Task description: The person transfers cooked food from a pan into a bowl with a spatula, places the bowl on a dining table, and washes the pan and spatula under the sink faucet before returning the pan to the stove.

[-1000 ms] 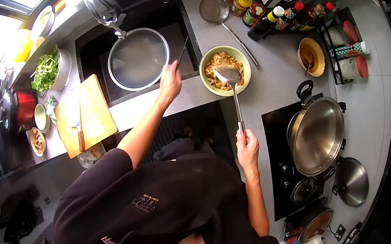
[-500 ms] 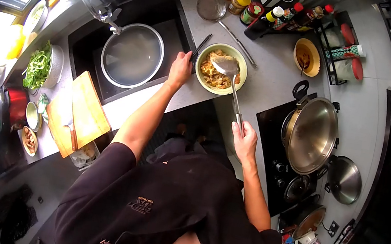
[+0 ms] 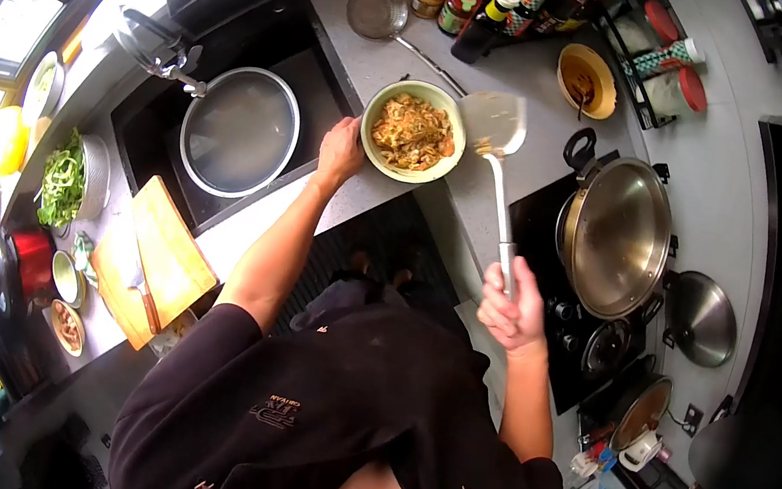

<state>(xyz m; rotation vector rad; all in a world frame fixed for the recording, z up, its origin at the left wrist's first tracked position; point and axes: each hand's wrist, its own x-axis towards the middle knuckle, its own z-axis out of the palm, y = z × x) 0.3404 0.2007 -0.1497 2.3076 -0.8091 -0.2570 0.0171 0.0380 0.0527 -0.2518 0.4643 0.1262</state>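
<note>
My left hand (image 3: 342, 148) is closed at the left rim of a pale green bowl (image 3: 368, 162) and grips it; some of its fingers are hidden. Shredded, orange-brown food (image 3: 414, 132) fills the bowl. My right hand (image 3: 516, 307) is wrapped round the handle of a metal spatula (image 3: 495, 122). The spatula's wide blade is just right of the bowl, above the counter, with bits of food on it. The chopsticks cannot be clearly made out; a small dark tip shows at the bowl's far rim.
A water-filled pot (image 3: 239, 132) stands in the sink (image 3: 288, 52) at left, near a cutting board (image 3: 173, 247) with a knife (image 3: 146, 299). A strainer (image 3: 377, 13), sauce bottles (image 3: 485, 26) and an orange bowl (image 3: 586, 80) are behind; a wok (image 3: 617, 238) sits right.
The spatula has left the food and moved right, outside the bowl, with my right hand. The chopsticks by my left hand have dropped mostly from sight, and that hand is against the bowl.
</note>
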